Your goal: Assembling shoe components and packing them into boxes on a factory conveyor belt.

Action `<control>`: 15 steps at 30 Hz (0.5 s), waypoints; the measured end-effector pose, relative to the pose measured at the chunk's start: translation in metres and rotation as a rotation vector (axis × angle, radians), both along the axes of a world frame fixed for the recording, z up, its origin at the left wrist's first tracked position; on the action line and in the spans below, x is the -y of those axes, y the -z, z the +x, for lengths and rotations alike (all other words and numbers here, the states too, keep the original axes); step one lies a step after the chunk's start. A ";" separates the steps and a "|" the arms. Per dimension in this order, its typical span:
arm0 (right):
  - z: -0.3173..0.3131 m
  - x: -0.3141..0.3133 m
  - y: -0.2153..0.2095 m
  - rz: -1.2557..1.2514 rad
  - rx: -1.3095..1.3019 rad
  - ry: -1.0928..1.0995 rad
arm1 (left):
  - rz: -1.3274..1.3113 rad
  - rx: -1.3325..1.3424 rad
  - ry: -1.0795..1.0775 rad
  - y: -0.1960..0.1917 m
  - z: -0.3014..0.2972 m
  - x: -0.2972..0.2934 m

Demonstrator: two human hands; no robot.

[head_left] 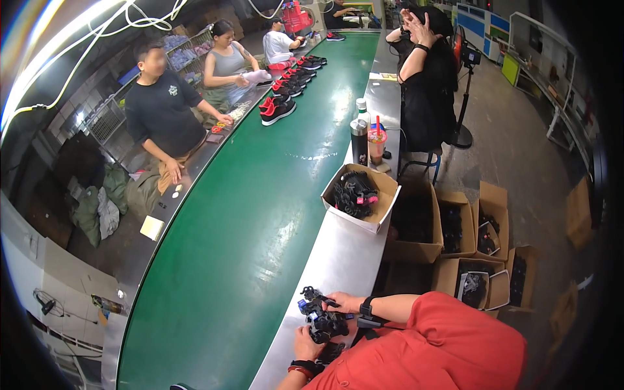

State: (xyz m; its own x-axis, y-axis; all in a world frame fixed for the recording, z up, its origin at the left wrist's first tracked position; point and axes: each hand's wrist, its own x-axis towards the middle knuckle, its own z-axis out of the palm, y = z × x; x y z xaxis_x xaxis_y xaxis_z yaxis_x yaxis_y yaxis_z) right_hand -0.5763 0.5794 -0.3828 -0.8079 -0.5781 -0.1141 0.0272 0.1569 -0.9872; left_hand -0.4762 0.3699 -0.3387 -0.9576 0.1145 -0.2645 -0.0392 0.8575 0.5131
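A bundle of black gear [325, 325], with straps, small rounded parts and some blue pieces, lies on the steel ledge beside the belt. My right hand [344, 303] grips its upper right part, fingers curled over it. From the near side my left hand [308, 344] holds the same bundle, its fingers partly hidden. What kind of gear it is I cannot make out. More black straps lie under my left wrist, close to my red shirt. Farther along the ledge stands an open carton [364, 218] holding similar black gear with a pink piece.
The green conveyor belt [240, 260] runs along my left, carrying a row of black-and-red shoes [278, 112]. A dark bottle [359, 142] and a drink cup [377, 144] stand past the carton. Open boxes [457, 224] fill the floor at right. Several people are around the line.
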 end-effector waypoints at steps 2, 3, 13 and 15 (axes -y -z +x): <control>-0.002 0.001 0.004 0.098 0.039 -0.027 | 0.010 -0.017 -0.028 0.002 0.002 -0.002; 0.000 0.001 0.004 0.100 0.036 -0.031 | 0.012 -0.020 -0.032 0.003 0.003 -0.001; 0.029 0.000 -0.023 0.085 -0.020 0.022 | 0.198 -0.103 0.024 0.003 0.015 0.018; 0.037 -0.007 -0.044 0.053 -0.022 0.061 | 0.230 -0.131 0.064 -0.006 0.013 0.014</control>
State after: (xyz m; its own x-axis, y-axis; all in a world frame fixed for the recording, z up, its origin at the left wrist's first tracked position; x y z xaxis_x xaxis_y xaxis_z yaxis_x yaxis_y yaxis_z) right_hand -0.5392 0.5860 -0.3388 -0.8438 -0.5217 -0.1254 0.0169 0.2078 -0.9780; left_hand -0.4635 0.3558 -0.3324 -0.9707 0.2190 -0.0988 0.0912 0.7162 0.6919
